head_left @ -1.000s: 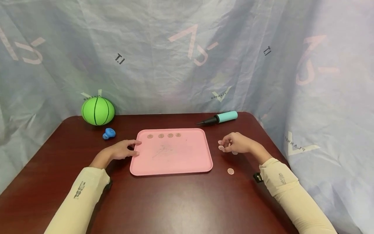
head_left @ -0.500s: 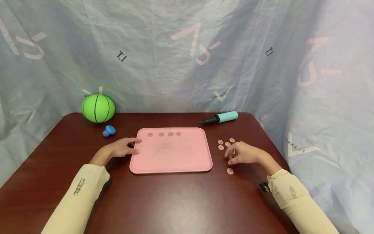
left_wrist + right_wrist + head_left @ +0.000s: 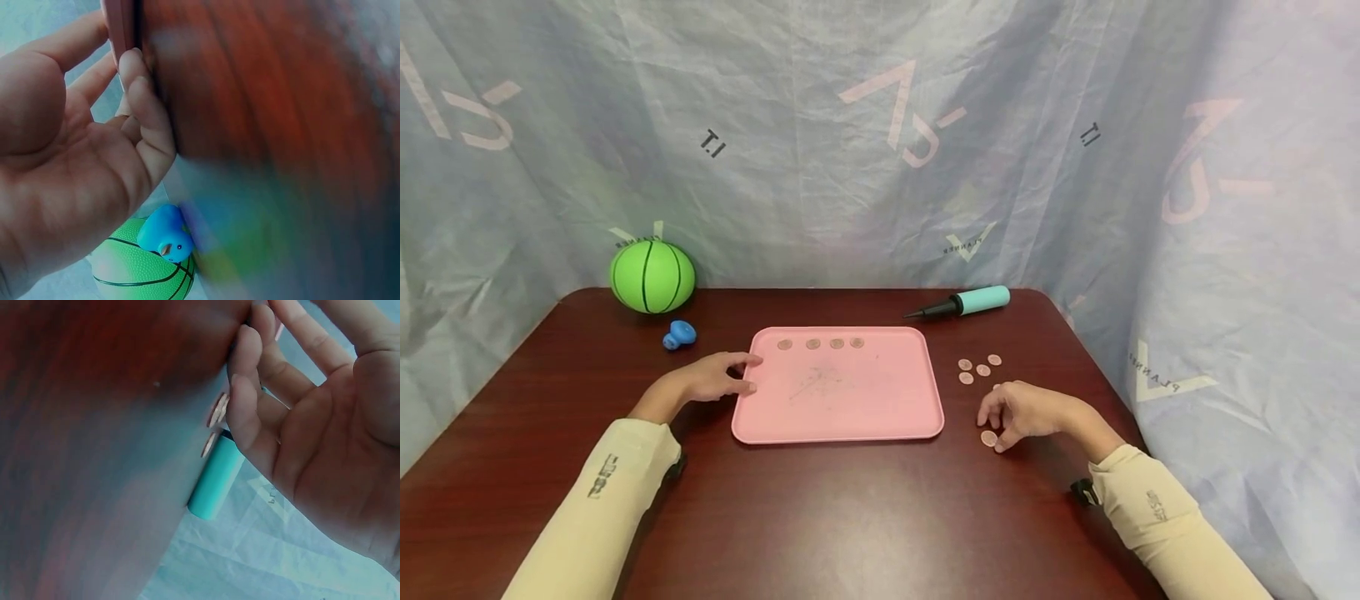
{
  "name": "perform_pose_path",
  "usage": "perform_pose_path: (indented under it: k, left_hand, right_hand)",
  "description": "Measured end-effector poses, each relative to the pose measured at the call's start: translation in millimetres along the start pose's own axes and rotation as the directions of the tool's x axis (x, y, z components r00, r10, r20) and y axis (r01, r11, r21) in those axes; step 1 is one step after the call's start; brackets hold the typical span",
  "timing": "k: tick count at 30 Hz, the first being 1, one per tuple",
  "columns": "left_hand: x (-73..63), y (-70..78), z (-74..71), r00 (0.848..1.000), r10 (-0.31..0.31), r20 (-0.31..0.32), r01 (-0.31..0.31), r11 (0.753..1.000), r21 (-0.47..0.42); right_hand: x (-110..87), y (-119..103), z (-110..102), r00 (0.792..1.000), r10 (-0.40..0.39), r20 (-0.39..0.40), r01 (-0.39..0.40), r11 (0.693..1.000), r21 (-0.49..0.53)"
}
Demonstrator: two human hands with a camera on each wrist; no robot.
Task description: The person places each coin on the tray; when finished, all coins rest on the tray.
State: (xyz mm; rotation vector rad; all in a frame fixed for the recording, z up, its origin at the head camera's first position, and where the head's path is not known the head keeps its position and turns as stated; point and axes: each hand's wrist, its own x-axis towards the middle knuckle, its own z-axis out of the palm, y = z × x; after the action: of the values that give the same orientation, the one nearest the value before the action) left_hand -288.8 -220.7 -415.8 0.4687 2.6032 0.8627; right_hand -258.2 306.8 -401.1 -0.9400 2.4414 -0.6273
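Note:
My left hand [image 3: 711, 377] rests at the left rim of a pink tray [image 3: 865, 417], thumb and forefinger over the edge. In the left wrist view the tray's rim [image 3: 117, 28] touches those fingertips; the remaining fingers bend loosely beside it. Several coins [image 3: 813, 343] lie in a row along the tray's far side. Right of the tray, my right hand [image 3: 1030, 410] is low over the table, thumb and fingers apart around a coin [image 3: 988, 438] lying flat. Behind this hand lie several more coins [image 3: 966, 378], one partly hidden by it.
A green ball [image 3: 652, 277] stands at the back left, with a blue toy bird [image 3: 680, 335] before it. At the back right lies a turquoise and black hand pump [image 3: 983, 300]. Grey printed cloth [image 3: 805, 208] hangs behind the dark red table [image 3: 820, 517].
My right hand has moved toward me, from the group of coins to the single nearer coin, uncovering most of the group. The left hand stays at the tray's rim.

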Motion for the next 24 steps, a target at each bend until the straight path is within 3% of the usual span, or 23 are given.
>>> perform_pose_path:
  k: [15, 24]
  left_hand:
    - [1.3, -0.1, 1.4, 1.000, 0.000, 0.001, 0.000, 1.000, -0.019]
    - [0.3, 1.5, 2.1, 1.000, -0.016, 0.006, 0.016, 0.999, -0.042]
  right_hand:
    - [0.3, 1.5, 8.6, 0.998, -0.008, -0.063, 0.003, 0.997, -0.082]
    - [4.1, -0.1, 8.1, 0.997, -0.020, -0.075, 0.014, 0.997, -0.077]
